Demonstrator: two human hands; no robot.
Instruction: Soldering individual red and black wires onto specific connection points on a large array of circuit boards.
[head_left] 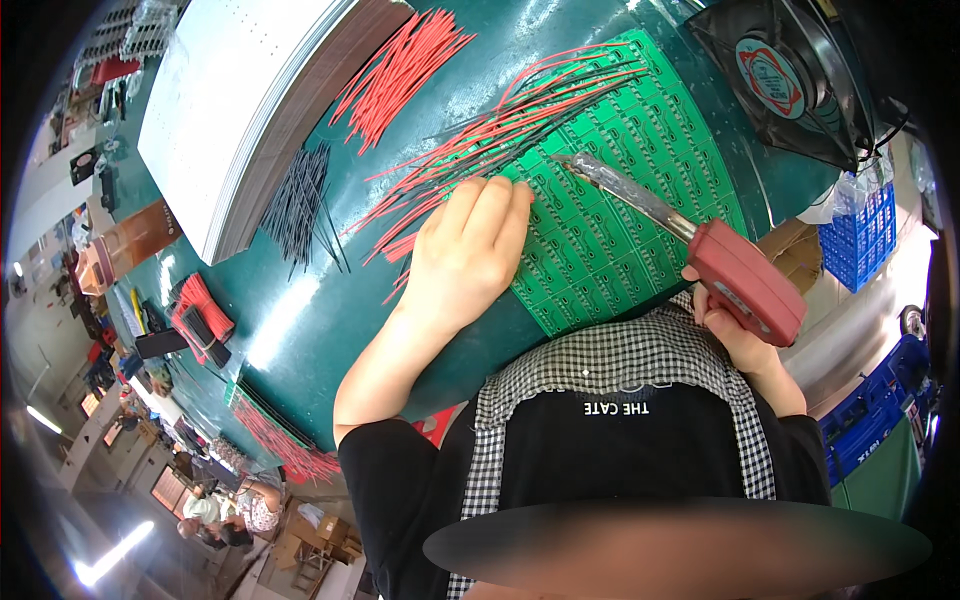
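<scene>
Fingers first: my left hand [468, 255] lies flat and released, palm down, its fingertips pressing the near ends of the red wires [470, 160] onto the green circuit-board panel [610, 230] — grasping nothing, only pinning. My right hand [735, 335], near the surface's near edge, is clenched around the red handle of the soldering iron [745, 280], whose grey barrel reaches forward so that its tip rests on the panel just beside my left fingertips.

That panel lies flat on the dark green surface [300, 320], toward its right side. I judge it thin, stiff and light, likely to slide unless held down, and best taken by its edges. The wires look limp and springy, easy to scatter; the iron is to be held by its handle only, since the barrel is probably hot.

Farther off lie loose black wires [300, 205], another red wire bundle [400, 70] and a white stack of sheets [230, 100] at the far left — a black fan [790, 75] stands at the far right corner.
</scene>
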